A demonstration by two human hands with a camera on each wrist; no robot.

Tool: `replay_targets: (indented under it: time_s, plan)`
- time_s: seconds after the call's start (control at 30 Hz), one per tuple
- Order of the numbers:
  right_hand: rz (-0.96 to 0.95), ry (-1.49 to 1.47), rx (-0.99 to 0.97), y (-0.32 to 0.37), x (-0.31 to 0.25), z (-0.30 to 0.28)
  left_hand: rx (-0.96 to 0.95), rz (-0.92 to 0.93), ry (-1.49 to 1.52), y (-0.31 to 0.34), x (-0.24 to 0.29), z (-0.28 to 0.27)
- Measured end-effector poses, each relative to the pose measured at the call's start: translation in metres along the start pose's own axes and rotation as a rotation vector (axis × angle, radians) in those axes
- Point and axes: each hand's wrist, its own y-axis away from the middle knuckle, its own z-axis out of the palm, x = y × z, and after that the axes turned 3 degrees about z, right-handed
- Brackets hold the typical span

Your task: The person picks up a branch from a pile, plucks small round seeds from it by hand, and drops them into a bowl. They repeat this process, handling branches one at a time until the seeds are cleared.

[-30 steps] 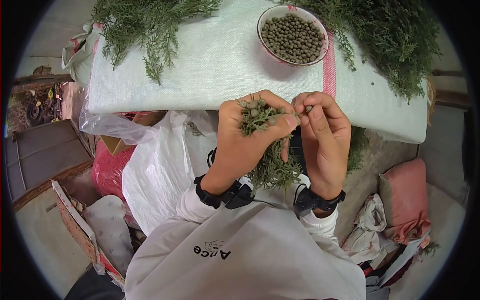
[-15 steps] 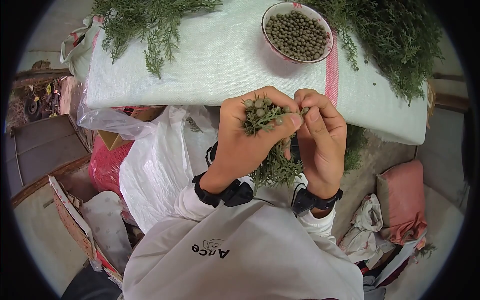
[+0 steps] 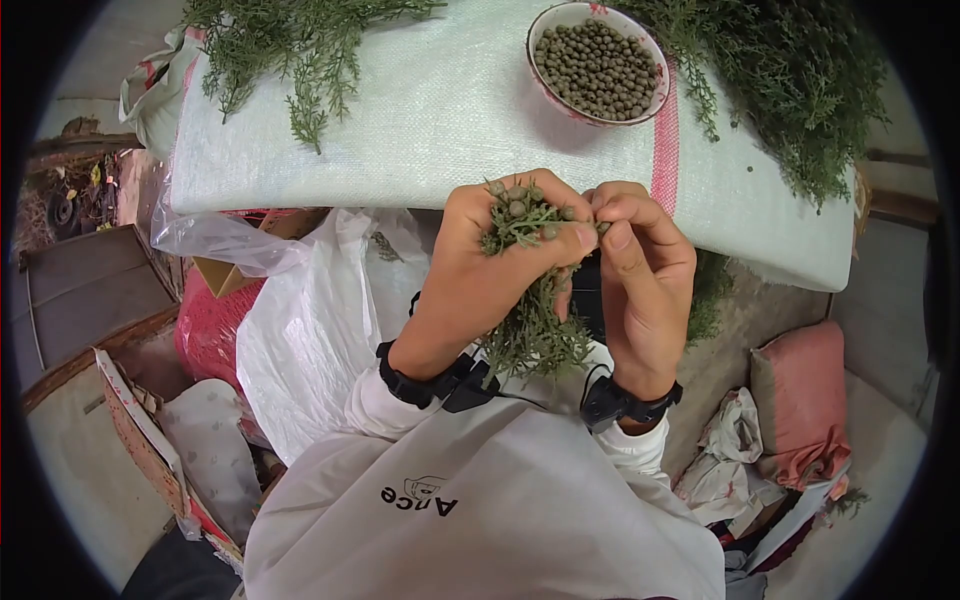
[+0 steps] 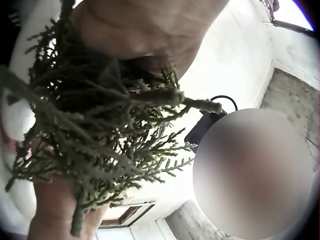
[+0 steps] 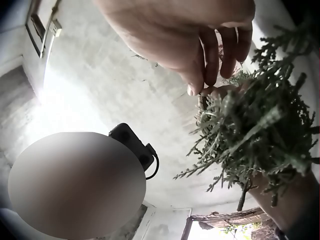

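Observation:
In the head view my left hand point(image 3: 475, 270) grips a bunch of green cypress sprigs point(image 3: 540, 325), its thumb lying across the stems. Several small round grey-green cones point(image 3: 517, 207) stick out above the fist. At the thumb tip, my right hand point(image 3: 648, 290) pinches a small round cone point(image 3: 603, 228) between thumb and fingers. Foliage point(image 4: 110, 135) hangs below the left palm in the left wrist view. The right wrist view has the right fingertips point(image 5: 192, 89) right at the edge of the bunch.
A white bowl point(image 3: 556, 103) full of round cones stands on a white woven sack surface point(image 3: 400, 160). Cypress branches lie at its back left point(image 3: 290, 50) and back right point(image 3: 800, 100). Clear plastic sheeting point(image 3: 300, 340) hangs below the left side; a reddish sack point(image 3: 805, 400) lies lower right.
The right fingertips have come down and slightly left, with the cone between them now close to the left thumb. The left hand stays around the bunch and has shifted slightly.

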Motion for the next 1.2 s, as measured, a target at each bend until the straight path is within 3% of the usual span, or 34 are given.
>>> replay_targets:
  time_s: [0.23,1.2]
  plan:
    - [0.037,0.011,0.091,0.002,0.0,0.009,0.014,0.003,0.003,0.001,-0.002,-0.003]
    - [0.073,0.059,-0.04,-0.002,0.014,-0.004,-0.018,-0.088,0.009,-0.006,-0.001,-0.016]
